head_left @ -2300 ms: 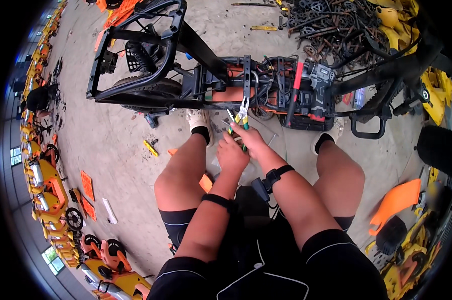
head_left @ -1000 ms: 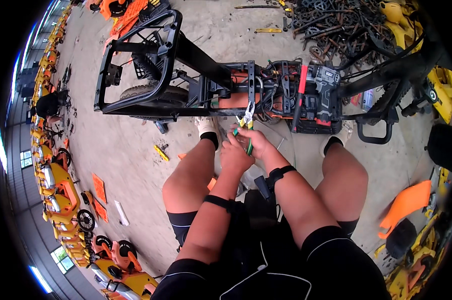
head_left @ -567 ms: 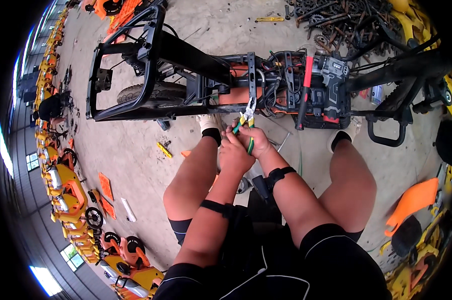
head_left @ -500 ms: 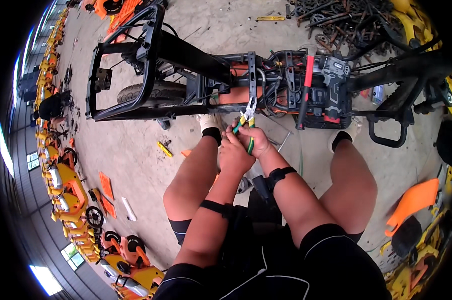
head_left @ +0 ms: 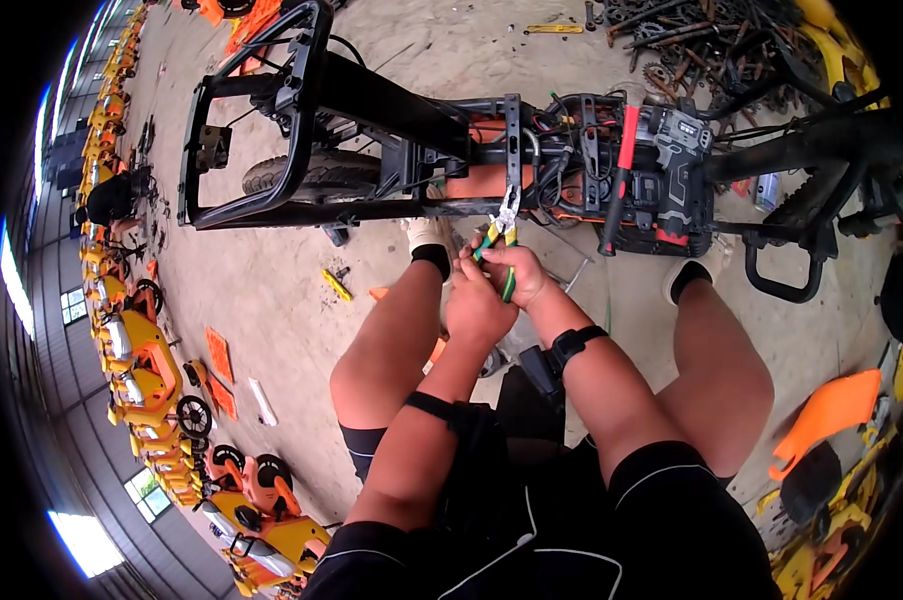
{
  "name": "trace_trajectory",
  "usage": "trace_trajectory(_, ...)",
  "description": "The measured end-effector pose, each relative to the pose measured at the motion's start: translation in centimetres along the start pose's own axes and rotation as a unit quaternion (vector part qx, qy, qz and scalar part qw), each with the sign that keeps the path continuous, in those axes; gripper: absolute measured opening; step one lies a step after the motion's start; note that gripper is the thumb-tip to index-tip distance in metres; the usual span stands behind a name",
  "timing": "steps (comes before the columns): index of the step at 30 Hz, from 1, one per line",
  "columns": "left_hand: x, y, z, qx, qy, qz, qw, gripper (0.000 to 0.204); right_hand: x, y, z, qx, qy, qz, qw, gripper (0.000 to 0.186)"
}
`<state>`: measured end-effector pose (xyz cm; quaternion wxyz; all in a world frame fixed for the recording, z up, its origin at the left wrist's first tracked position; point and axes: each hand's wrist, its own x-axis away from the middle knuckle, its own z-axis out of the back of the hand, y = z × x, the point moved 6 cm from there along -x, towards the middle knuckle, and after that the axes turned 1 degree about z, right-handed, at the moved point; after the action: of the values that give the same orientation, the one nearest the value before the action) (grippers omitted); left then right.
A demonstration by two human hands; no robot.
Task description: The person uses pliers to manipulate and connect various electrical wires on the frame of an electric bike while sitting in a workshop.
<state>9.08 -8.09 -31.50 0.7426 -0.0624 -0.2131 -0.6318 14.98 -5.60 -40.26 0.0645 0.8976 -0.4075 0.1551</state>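
A pair of pliers point(head_left: 508, 210) with green and yellow handles points away from me, its jaws at the near rail of a black vehicle frame point(head_left: 391, 209). My left hand point(head_left: 481, 302) is closed round the left handle. Wrapped on the other handle is my right hand point(head_left: 520, 272), close beside the left. Whether the jaws bite on something at the rail is too small to tell. The frame lies across in front of me, with wires and orange parts inside it and a tyre point(head_left: 316, 178) at its left.
A red-handled hammer point(head_left: 626, 155) and a black and grey power tool point(head_left: 679, 185) rest on the frame's right half. Rusty metal parts point(head_left: 686, 45) are heaped behind. On the floor lie a yellow tool point(head_left: 336, 285) and an orange panel point(head_left: 826, 420). Another person point(head_left: 116, 200) is far left, near yellow vehicles.
The whole view has shifted slightly, so the frame and floor things appear a little further right. Both hands stay on the pliers, whose jaws remain at the rail.
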Motion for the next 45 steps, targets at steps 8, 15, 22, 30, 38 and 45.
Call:
trace_trajectory(8,0.5,1.0,-0.4,0.07,-0.017,0.025,0.997,0.095,0.9,-0.6,0.1,0.034,0.014,-0.033,0.999,0.023)
trace_trajectory(15,1.7,3.1,-0.4,0.12,0.002,0.063,0.991,0.093,2.0,-1.8,0.2,0.042,0.018,-0.085,0.995,0.023)
trace_trajectory(22,2.2,6.0,-1.6,0.164,0.015,0.115,0.98,0.092,2.9,-4.0,1.2,0.087,0.0,-0.151,0.985,0.023)
trace_trajectory(30,2.2,5.7,-3.0,0.186,-0.015,0.126,0.974,0.089,4.5,-4.8,1.2,0.125,0.034,-0.17,0.977,0.023)
trace_trajectory(38,0.9,-0.5,0.2,0.121,0.046,-0.008,0.991,0.087,2.8,-0.9,0.1,0.205,0.03,-0.044,0.977,0.038)
trace_trajectory(45,-2.4,-2.9,2.5,-0.007,0.026,-0.028,0.999,0.086,0.6,0.0,-2.1,0.151,0.055,-0.009,0.987,0.048)
